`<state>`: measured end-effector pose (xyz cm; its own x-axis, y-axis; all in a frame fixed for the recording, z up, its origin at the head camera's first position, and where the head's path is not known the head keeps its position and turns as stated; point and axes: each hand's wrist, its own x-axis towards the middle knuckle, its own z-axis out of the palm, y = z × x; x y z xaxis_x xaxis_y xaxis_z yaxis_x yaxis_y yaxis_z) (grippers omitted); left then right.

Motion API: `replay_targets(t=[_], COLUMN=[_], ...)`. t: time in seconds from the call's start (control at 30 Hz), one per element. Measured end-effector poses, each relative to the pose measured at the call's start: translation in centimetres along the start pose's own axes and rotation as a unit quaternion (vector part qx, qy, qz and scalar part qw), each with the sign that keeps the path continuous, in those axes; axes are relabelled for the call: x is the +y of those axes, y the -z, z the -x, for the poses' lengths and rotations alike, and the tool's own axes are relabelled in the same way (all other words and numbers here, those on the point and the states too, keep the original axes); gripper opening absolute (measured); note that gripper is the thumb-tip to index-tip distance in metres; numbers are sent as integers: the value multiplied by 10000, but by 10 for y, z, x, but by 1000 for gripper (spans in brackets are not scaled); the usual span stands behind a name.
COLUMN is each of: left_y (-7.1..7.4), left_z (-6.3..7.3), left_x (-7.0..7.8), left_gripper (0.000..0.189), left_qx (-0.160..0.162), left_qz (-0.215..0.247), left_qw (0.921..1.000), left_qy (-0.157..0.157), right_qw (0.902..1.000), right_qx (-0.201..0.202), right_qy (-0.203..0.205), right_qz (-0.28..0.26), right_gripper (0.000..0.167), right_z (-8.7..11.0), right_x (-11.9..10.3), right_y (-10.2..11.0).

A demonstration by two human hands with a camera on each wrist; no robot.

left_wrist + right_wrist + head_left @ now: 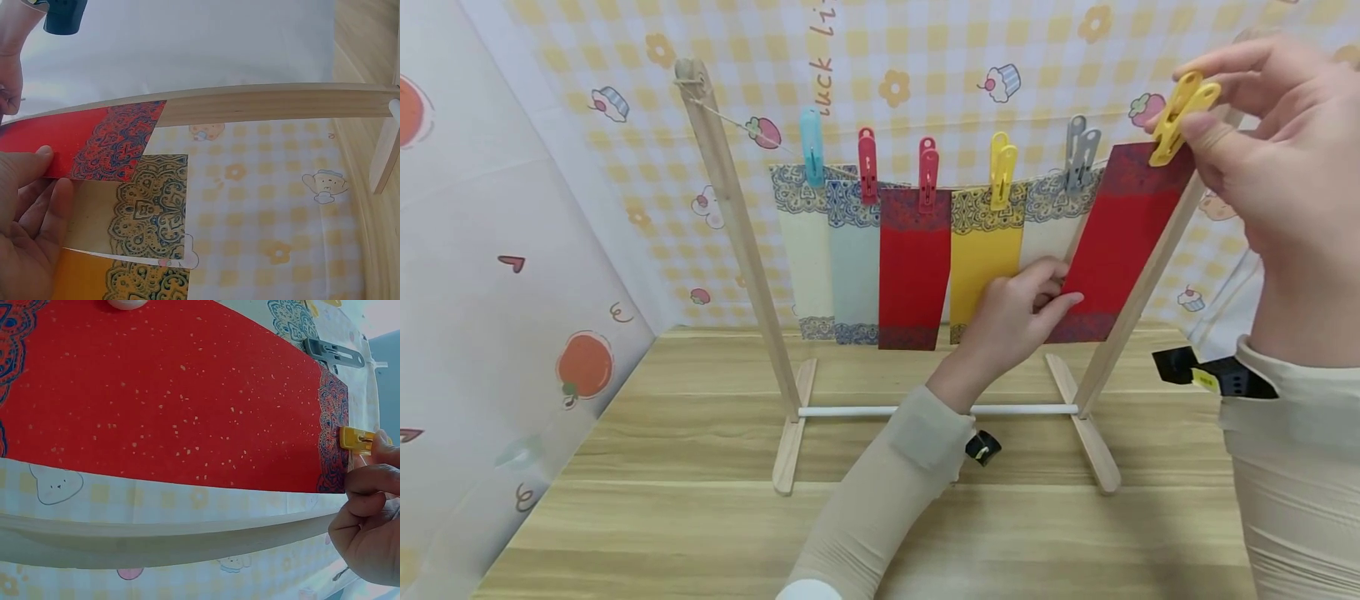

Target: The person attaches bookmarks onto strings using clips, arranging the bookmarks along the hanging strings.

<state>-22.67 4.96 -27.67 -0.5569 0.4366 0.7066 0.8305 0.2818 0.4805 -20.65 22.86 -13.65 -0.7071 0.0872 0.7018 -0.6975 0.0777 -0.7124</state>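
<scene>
At the right end of the line hangs a red paper strip [1123, 242] with a dark patterned border and gold flecks, tilted in the head view. My right hand [1292, 142] pinches a yellow clothespin [1180, 125] at its top edge. Lower down, my left hand [1011, 308] holds the strip's left edge, thumb [42, 164] in front and fingers behind. Just left of it, a cream strip [1048, 233] hangs under a grey clothespin [1081, 154], partly hidden by my left hand. A yellow strip [985, 258] hangs beside that from another yellow clothespin [1002, 171].
A second red strip [913, 267], a pale blue strip [853, 275] and another cream strip [805, 267] hang further left under red and light blue clothespins. The wooden stand's left post [737, 225] and white crossbar [850, 412] stand on the wood-grain table [662, 500]. A checked cloth hangs behind.
</scene>
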Motion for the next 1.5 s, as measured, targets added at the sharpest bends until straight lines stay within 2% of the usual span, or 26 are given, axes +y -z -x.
replay_targets(t=[0.3,0.43,0.53,0.67,0.77,0.87,0.93,1.07,1.2,1.27,1.4,1.5], left_y=[-3,-4,-6,-7,-7,-4,-2,1,4,6,16,28], left_z=[-4,-4,-3,-1,1,4,6,13,22,27,41,56], left_x=[4,4,2,-1,-3,-4,-6,-5,-2,0,4,6], left_gripper=[27,29,30,29,29,27,25,24,25,25,25,26], left_qx=[-48,-214,-371,-425,-448,-492,-511,-630,-798,-858,-1011,-1131], left_qz=[91,119,111,92,107,84,81,-114,-341,-423,-536,-606], left_qw=[9999,9995,9986,9982,9980,9970,9963,9941,9924,9921,9902,9883], left_qy=[49,212,363,413,440,584,686,881,868,815,799,821], right_qw=[9989,9984,9988,9990,9984,9957,9949,9938,9932,9945,9941,9888], right_qx=[-363,-414,-427,-422,-482,-589,-577,-543,-493,-387,-228,-294], right_qy=[60,24,66,109,277,504,621,757,1003,935,1055,1340], right_qz=[-281,-397,-229,54,-122,-509,-551,-604,-329,-284,71,583], right_gripper=[32,34,35,36,35,34,34,34,34,35,36,35], right_z=[1,4,6,8,9,8,7,8,12,15,20,24], right_x=[-2,-1,-2,-3,-3,-1,-1,1,2,2,2,3], right_y=[7,10,10,10,9,6,4,3,5,8,12,17])
